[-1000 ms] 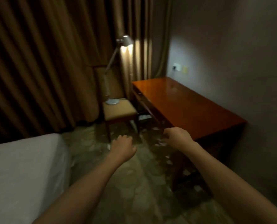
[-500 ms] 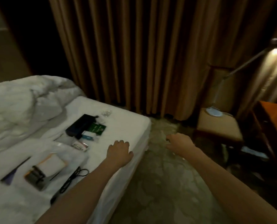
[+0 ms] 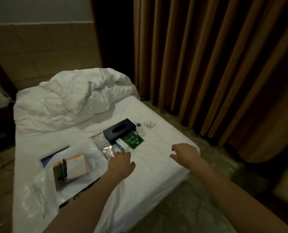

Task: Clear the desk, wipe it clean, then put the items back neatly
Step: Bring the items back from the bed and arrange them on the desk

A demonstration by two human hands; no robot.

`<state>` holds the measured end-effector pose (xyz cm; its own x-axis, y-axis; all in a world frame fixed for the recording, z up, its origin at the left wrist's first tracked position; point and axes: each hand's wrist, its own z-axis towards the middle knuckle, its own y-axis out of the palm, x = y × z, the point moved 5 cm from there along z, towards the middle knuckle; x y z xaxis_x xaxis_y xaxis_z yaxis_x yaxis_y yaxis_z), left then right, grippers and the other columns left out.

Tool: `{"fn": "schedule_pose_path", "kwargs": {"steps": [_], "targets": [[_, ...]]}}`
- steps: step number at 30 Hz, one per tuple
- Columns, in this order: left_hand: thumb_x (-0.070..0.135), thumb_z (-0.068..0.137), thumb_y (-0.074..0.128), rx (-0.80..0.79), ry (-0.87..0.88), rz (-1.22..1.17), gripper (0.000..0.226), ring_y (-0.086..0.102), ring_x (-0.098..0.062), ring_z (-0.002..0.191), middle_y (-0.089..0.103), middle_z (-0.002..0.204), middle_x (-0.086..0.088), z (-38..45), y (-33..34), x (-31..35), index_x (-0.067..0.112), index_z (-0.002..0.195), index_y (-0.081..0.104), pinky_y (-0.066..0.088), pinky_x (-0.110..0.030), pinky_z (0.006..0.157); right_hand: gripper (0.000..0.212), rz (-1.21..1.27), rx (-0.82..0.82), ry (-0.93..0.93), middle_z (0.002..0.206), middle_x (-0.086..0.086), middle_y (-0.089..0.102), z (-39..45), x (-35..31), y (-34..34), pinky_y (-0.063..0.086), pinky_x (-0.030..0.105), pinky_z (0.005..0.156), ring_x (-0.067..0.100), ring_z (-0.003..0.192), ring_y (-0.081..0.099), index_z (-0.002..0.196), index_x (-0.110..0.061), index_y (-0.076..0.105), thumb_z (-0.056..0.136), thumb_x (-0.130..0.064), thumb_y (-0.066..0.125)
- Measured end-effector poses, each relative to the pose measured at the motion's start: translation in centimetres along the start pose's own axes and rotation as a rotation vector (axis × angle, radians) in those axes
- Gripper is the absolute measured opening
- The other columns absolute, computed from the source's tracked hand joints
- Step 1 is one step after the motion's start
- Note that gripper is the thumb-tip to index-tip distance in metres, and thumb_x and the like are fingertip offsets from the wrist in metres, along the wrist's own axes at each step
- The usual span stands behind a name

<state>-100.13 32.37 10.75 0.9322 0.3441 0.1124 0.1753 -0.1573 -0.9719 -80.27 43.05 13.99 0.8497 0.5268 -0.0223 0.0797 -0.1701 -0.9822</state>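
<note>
Desk items lie spread on the white bed (image 3: 156, 174). A dark tissue box (image 3: 119, 131) sits mid-bed, with green booklets (image 3: 134, 140) and a small white box (image 3: 122, 145) just in front of it. A glass ashtray (image 3: 149, 123) and a small remote (image 3: 140, 130) lie to its right. A notepad with a pen (image 3: 72, 167) rests on clear plastic at the left. My left hand (image 3: 121, 163) hovers just short of a foil packet (image 3: 108, 152), fingers loosely spread, holding nothing. My right hand (image 3: 186, 154) hangs open over the bed's right corner.
A crumpled white duvet (image 3: 76, 101) fills the far half of the bed. Brown curtains (image 3: 215, 64) hang along the right. Patterned floor (image 3: 182, 207) runs between bed and curtains. A black cable (image 3: 82, 189) trails near the bed's front edge.
The view has swung left from the bare desk and lamp to the bed. Both hands have moved over the bed, the left one close to the small items.
</note>
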Motion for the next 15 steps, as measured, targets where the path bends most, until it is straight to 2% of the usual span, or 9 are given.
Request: {"fn": "schedule_pose_path", "kwargs": {"steps": [9, 15], "targets": [[0.039, 0.095, 0.041, -0.076, -0.115, -0.097, 0.041, 0.049, -0.023, 0.115, 0.054, 0.124, -0.006, 14.1, 2.9, 0.9, 0.016, 0.128, 0.05, 0.044, -0.035, 0.092, 0.04, -0.032, -0.135, -0.108, 0.126, 0.005, 0.058, 14.4, 2.9, 3.9, 0.044, 0.031, 0.089, 0.022, 0.114, 0.054, 0.128, -0.015, 0.053, 0.098, -0.04, 0.045], [0.038, 0.093, 0.045, -0.094, -0.182, -0.217, 0.038, 0.051, -0.025, 0.113, 0.056, 0.122, -0.008, 25.9, 3.2, 2.2, 0.015, 0.12, 0.055, 0.047, -0.035, 0.092, 0.038, -0.025, -0.155, -0.098, 0.122, 0.005, 0.06, 26.9, 6.8, 3.0, 0.046, 0.031, 0.086, 0.021, 0.11, 0.056, 0.124, -0.015, 0.056, 0.097, -0.04, 0.047]]}}
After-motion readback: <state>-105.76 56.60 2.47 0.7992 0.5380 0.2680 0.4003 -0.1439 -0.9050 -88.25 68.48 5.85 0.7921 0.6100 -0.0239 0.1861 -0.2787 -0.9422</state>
